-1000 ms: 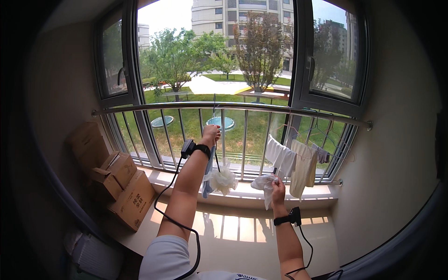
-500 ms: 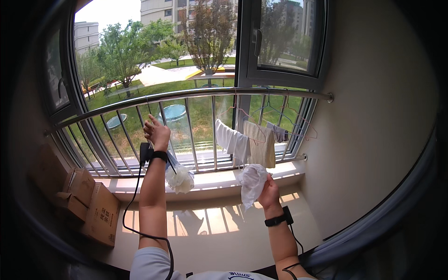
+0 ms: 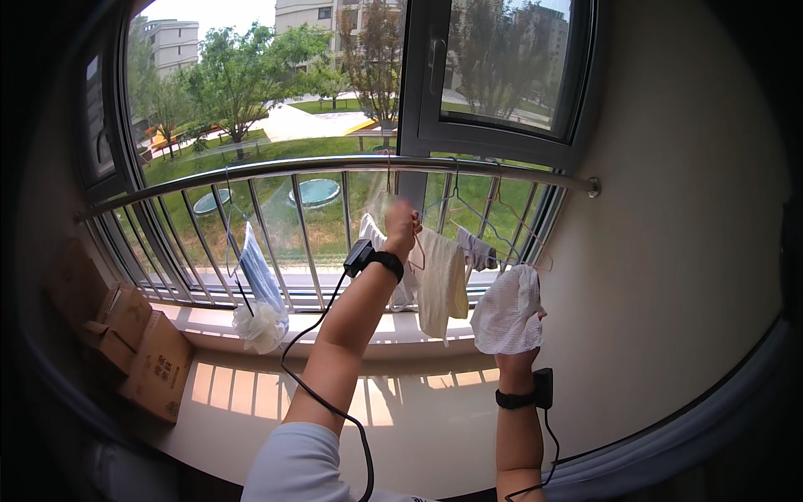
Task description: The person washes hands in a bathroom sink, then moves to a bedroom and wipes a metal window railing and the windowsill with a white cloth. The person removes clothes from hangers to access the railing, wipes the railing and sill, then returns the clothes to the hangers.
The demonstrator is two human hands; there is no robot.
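Observation:
My left hand [image 3: 404, 224] reaches up to the pink hanger [image 3: 420, 255] under the rail. Its fingers are blurred, so I cannot tell if they grip the hanger. A white cloth [image 3: 368, 229] hangs there, partly behind my hand and forearm. My right hand [image 3: 519, 360], lower and to the right, is closed on a crumpled white cloth [image 3: 506, 311], which hides most of its fingers. Beside the left hand's hanger hang a cream towel [image 3: 437, 283] and a small grey striped cloth [image 3: 476, 248], on more hangers.
A steel rail [image 3: 293, 167] with upright bars crosses the window. At left, a hanger carries a blue-and-white cloth [image 3: 261, 272] and a white mesh bath puff [image 3: 261, 326]. Cardboard boxes [image 3: 159, 364] stand at lower left. A wall [image 3: 669, 234] rises on the right.
My left hand has left the hook of the left hanger and moved right to the pink one. My right hand has moved right with its cloth, which now hangs more spread out.

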